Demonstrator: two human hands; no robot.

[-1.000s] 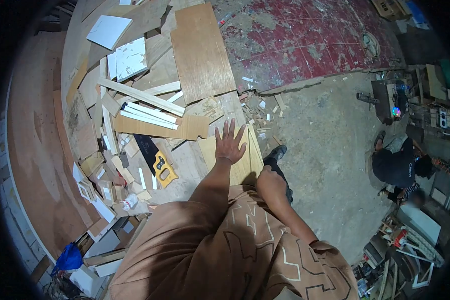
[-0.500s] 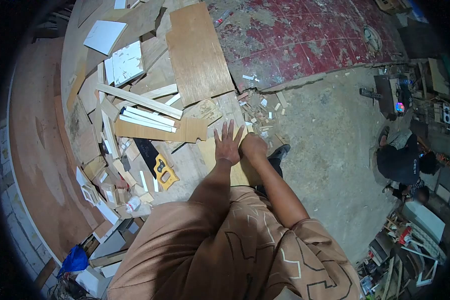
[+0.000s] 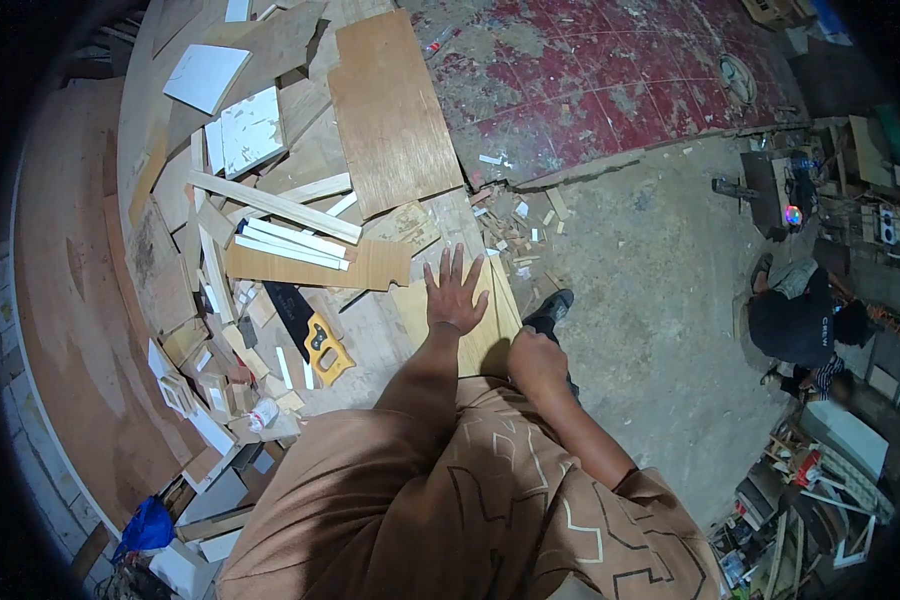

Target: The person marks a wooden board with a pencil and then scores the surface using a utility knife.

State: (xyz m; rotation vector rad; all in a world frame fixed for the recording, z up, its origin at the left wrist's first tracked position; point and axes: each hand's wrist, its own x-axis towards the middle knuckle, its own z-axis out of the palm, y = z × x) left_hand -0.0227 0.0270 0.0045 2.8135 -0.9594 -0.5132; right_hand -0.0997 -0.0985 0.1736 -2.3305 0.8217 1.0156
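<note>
The light plywood panel (image 3: 482,345) lies at the right edge of the counter (image 3: 370,345), its long right side running along the drop to the concrete floor (image 3: 650,270), where open room spreads out past a dark shoe (image 3: 551,309) just beside that edge. To the panel's left the counter is crowded: a yellow-handled handsaw (image 3: 310,328) lies near, white strips (image 3: 290,244) rest on a notched board beyond it, and a big brown sheet (image 3: 395,110) lies farther up. The left hand (image 3: 453,297) lies flat on the panel's upper half, its grip wide apart with fingers spread and palm pressed down, holding nothing. The right hand (image 3: 537,362) sits curled at the panel's near right corner, touching or just beside its edge; its fingers are hidden, so whether its grip is clamped on the panel cannot be told. Another person (image 3: 795,325) crouches well apart on the floor to the right.
</note>
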